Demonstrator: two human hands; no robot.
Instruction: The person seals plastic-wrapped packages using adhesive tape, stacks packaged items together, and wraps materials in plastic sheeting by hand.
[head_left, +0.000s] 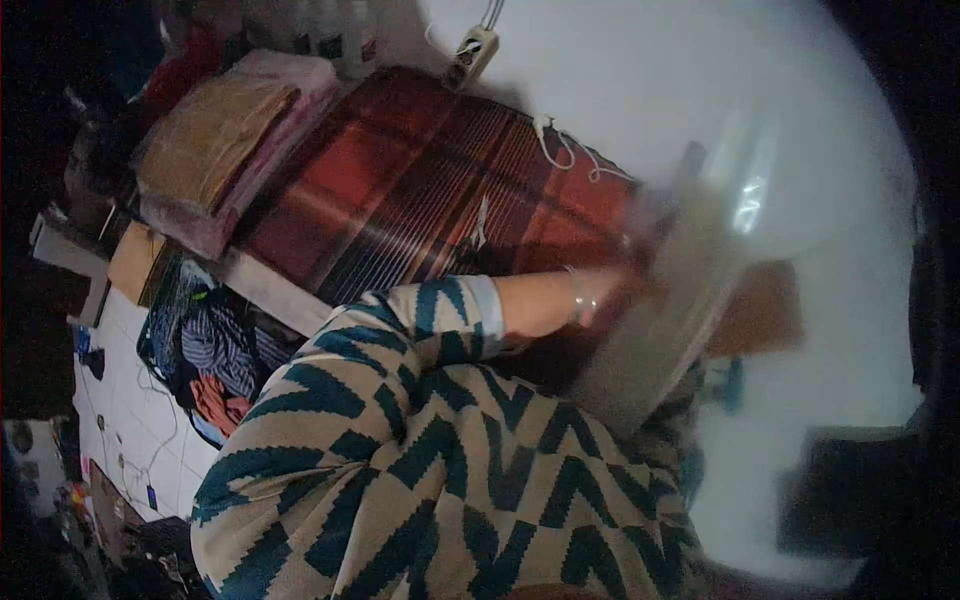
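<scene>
My left hand, with a silvery bracelet at the wrist, reaches to the right from a cream and teal patterned sleeve. It is at the near side of a long pale thing, smeared by motion, whose kind I cannot make out. A shiny translucent edge shows above it. Beyond the pale thing, a brown blur seems to be my right hand, close to a teal bit of sleeve. The fingers of both hands are too blurred or hidden to show a grip.
A red and dark checked blanket covers a bed. Folded pink and tan bedding is stacked at its left end. A power strip and white cable lie near the wall. Clothes fill a basket on the tiled floor.
</scene>
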